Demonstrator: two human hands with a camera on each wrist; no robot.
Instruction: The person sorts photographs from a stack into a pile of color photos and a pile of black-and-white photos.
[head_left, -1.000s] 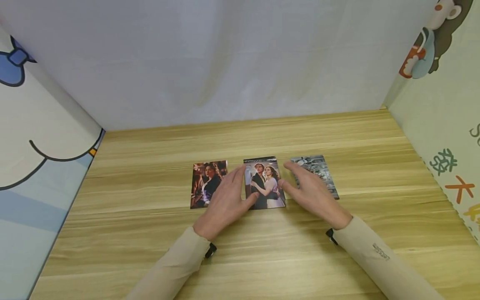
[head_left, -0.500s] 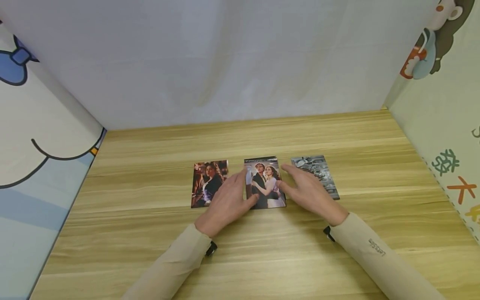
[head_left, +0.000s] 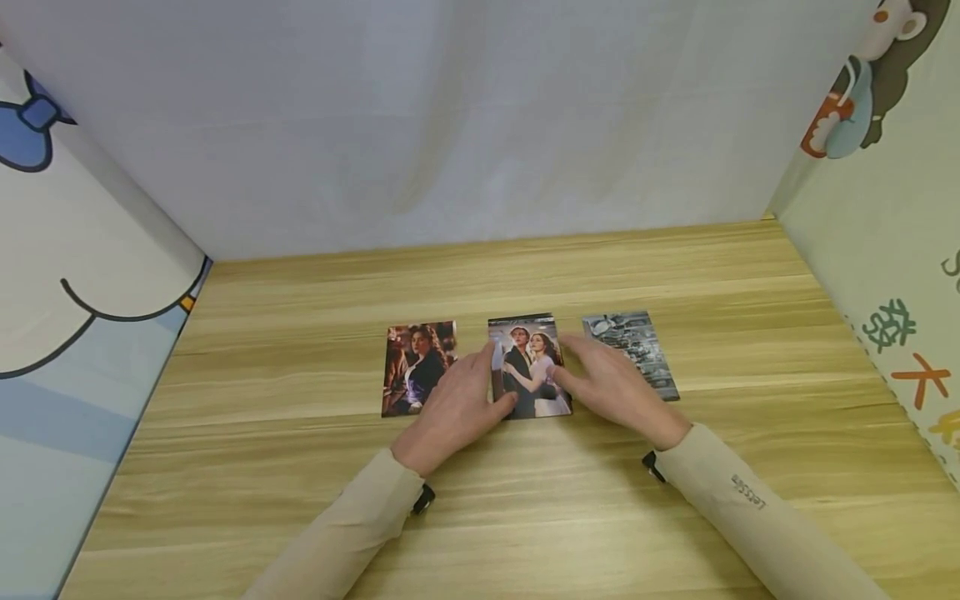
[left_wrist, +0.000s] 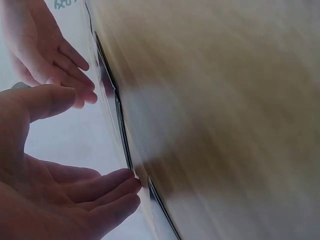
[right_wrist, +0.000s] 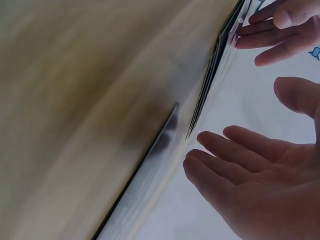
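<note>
In the head view a small pile of photo cards (head_left: 536, 383) lies flat on the table, its top card showing a couple embracing. The pile's edges are slightly uneven, and the left wrist view shows the thin dark edges of the stack (left_wrist: 122, 132). My left hand (head_left: 459, 407) is at the pile's left side, fingers nearly straight and fingertips at the edge; the thumb hangs over the front left corner. On the opposite side my right hand (head_left: 617, 385) extends its fingers near the right edge. In the right wrist view those fingertips (right_wrist: 205, 137) look slightly apart from the stack.
To the left lies a card with a person in a dark jacket (head_left: 420, 367), partly beneath my left hand's outline. A grey-toned card (head_left: 645, 350) lies on the right, partly covered. The wood-grain table (head_left: 337, 283) meets a pale cloth wall (head_left: 480, 150) and printed side panels.
My right hand has moved left and slightly down, closer to the pile, uncovering more of the grey card. The left hand has stayed nearly in place.
</note>
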